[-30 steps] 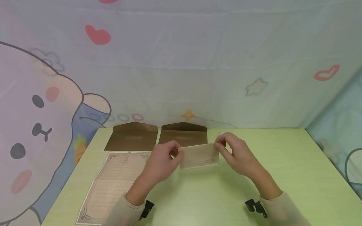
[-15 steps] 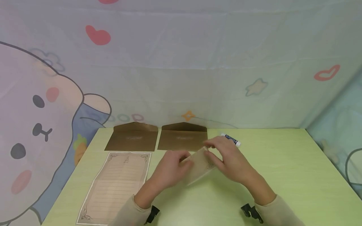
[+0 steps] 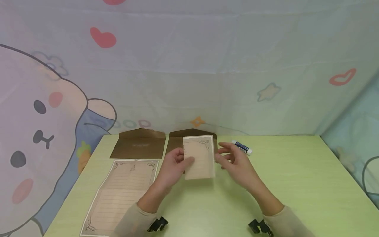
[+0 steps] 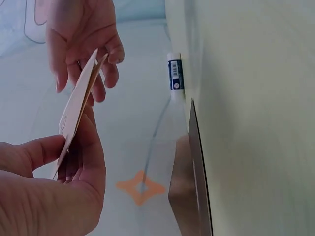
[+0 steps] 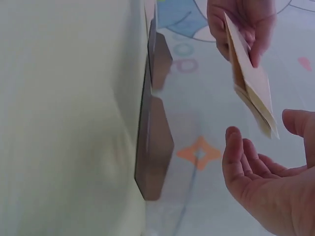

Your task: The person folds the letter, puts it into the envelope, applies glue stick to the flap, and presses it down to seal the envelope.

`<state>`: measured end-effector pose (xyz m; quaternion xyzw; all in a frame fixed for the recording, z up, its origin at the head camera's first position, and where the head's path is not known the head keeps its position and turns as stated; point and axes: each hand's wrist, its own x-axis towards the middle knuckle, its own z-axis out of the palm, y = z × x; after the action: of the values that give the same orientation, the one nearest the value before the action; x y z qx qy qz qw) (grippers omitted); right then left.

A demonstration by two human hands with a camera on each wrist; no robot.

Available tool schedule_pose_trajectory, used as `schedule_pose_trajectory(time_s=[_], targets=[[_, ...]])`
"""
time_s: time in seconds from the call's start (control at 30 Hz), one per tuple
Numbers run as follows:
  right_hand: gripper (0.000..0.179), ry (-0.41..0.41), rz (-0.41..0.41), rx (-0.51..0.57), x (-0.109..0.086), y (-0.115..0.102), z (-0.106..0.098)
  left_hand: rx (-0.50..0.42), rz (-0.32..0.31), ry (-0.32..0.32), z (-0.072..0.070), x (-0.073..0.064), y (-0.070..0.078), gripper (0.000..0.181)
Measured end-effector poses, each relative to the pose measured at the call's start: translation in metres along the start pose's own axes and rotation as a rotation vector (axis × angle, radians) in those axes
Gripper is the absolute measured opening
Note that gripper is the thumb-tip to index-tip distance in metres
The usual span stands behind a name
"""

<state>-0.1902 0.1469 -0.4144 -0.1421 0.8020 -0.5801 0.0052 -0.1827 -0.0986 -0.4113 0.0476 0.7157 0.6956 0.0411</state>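
Lined sheet (image 3: pixel 119 194): lies on the worktop (image 3: pixel 296 177), left of the folded paper, unmoved
Left envelope (image 3: pixel 137 148): beyond the sheet, farther back than the folded paper
Left hand (image 3: pixel 171 167): pinches the folded paper's left side, thumb in front
Right envelope (image 3: pixel 175 142): behind the folded paper, partly hidden
Folded paper (image 3: pixel 199 161): raised, turned from sideways to upright; layers gape, so the fold seems made but not flattened
Right hand (image 3: pixel 237 164): has let go; fingers loosely bent, holding nothing, just right of the folded paper, leaving it apparently to one hand
Glue stick (image 3: pixel 241 147): right of and beyond the folded paper
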Motion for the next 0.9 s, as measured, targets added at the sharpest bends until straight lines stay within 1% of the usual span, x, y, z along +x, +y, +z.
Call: schedule_pose_trajectory(time_s=[0.07, 0.13, 0.2, 0.27, 0.4, 0.43, 0.5, 0.6, 0.67, 0.73, 0.83, 0.9], targets=[[0.049, -0.031, 0.040, 0.065, 0.000, 0.001, 0.005, -0.051, -0.028, -0.025, 0.002, 0.000, -0.002, 0.016], [0.042, -0.041, 0.058, 0.105, 0.000, 0.002, 0.008, -0.076, -0.041, -0.052, 0.005, 0.000, -0.005, 0.019], [0.033, -0.041, 0.064, 0.123, 0.000, 0.003, 0.009, -0.082, -0.046, -0.073, 0.006, 0.000, -0.007, 0.020], [0.026, -0.036, 0.062, 0.118, 0.000, 0.004, 0.009, -0.084, -0.050, -0.083, 0.007, -0.001, -0.009, 0.021], [0.020, -0.030, 0.052, 0.092, 0.001, 0.007, 0.005, -0.056, -0.058, -0.076, 0.006, 0.000, -0.010, 0.020], [0.019, -0.027, 0.051, 0.085, 0.001, 0.008, 0.003, -0.046, -0.052, -0.069, 0.005, 0.001, -0.010, 0.020], [0.019, -0.014, 0.048, 0.080, 0.003, 0.008, -0.001, 0.001, -0.022, -0.047, 0.000, 0.003, -0.008, 0.019], [0.018, 0.022, 0.041, 0.077, 0.006, 0.008, -0.011, 0.113, 0.061, 0.002, -0.011, 0.006, -0.005, 0.018], [0.019, 0.046, 0.039, 0.076, 0.007, 0.007, -0.018, 0.245, 0.122, 0.032, -0.019, 0.009, -0.003, 0.018], [0.021, 0.065, 0.044, 0.064, 0.007, 0.008, -0.025, 0.387, 0.161, 0.052, -0.027, 0.013, -0.003, 0.020], [0.023, 0.089, 0.067, 0.043, 0.005, 0.010, -0.035, 0.607, 0.188, 0.052, -0.035, 0.022, -0.004, 0.030], [0.023, 0.102, 0.084, 0.032, 0.002, 0.013, -0.040, 0.746, 0.184, 0.041, -0.038, 0.031, -0.005, 0.041]])
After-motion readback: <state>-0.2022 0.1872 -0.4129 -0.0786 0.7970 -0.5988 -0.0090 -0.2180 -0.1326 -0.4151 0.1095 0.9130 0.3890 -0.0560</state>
